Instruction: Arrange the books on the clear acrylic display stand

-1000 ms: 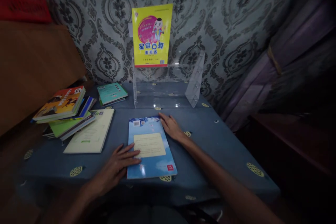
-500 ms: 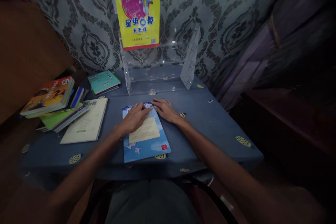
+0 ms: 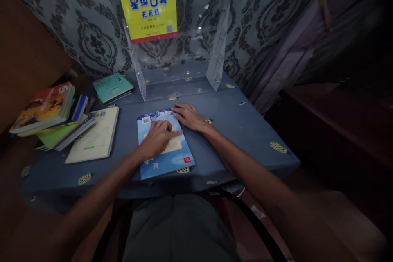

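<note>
- One blue book (image 3: 170, 159) lies flat on the blue tablecloth (image 3: 245, 139), back cover up, close to the near edge.
- The left hand (image 3: 157, 139) has shifted from the book's lower left side, where it lay a second ago, to its middle, and now hides part of the pale text panel (image 3: 174, 145).
- The right hand (image 3: 189, 117) stays at the far right corner, as in both earlier pictures; this arrangement looks like steadying or pressing down rather than lifting.
- The left fingers bend on the cover, thumb stretched out to the right, clasping nothing. The right hand lies palm down with fingertips at the corner; whether it pinches the edge, I cannot tell.
- The book's long axis runs away from the person, its far end turned slightly left.
- Its barcode (image 3: 146, 120) end points towards the clear stand (image 3: 217, 55), which holds a yellow book (image 3: 150, 8); a red mark (image 3: 187, 159) sits at the near right corner.
- On the left, apart from the blue book, a pale book (image 3: 97, 139) lies partly under a stack of books (image 3: 46, 110), with a teal book (image 3: 113, 86) beyond.
</note>
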Motion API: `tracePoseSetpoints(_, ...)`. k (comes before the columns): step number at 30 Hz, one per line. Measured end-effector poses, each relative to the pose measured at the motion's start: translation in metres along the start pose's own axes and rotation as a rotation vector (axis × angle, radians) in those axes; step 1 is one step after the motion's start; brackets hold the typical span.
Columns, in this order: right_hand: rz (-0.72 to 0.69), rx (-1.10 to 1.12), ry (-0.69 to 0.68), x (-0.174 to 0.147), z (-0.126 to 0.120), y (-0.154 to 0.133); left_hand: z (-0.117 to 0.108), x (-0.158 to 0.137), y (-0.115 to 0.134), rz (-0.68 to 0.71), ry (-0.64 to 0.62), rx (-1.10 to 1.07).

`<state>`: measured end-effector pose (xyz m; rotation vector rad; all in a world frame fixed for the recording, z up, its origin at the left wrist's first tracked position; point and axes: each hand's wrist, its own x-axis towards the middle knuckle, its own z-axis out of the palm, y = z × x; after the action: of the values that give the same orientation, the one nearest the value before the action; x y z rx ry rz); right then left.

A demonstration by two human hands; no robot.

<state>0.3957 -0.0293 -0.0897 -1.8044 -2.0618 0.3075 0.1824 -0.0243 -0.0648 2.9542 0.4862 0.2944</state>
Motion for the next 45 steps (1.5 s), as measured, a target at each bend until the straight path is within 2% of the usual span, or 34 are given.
tracePoseSetpoints(14, -0.018, 0.022, 0.015, 0.000, 0.004, 0.005, -0.007, -0.033, 0.049, 0.080, -0.069, -0.026)
tracePoseSetpoints(25, -0.005, -0.026, 0.031, -0.002, 0.003, -0.001, -0.006, -0.044, 0.060, 0.111, -0.096, 0.070)
tracePoseSetpoints(31, 0.010, -0.051, 0.047, -0.005, 0.003, -0.006, -0.004, -0.050, 0.077, 0.107, -0.052, 0.151)
tracePoseSetpoints(34, 0.006, -0.088, 0.072, -0.005, 0.006, -0.006, 0.000, -0.052, 0.082, 0.084, -0.026, 0.106)
tracePoseSetpoints(37, -0.008, -0.138, 0.153, -0.010, 0.009, -0.012, 0.005, -0.054, 0.082, 0.040, 0.023, 0.018)
tracePoseSetpoints(40, -0.049, -0.166, 0.230, -0.027, 0.015, -0.030, 0.008, -0.058, 0.079, 0.019, 0.100, -0.068)
tracePoseSetpoints(45, -0.203, -0.197, 0.303, -0.074, 0.032, -0.061, 0.007, -0.070, 0.077, -0.089, 0.280, -0.333)
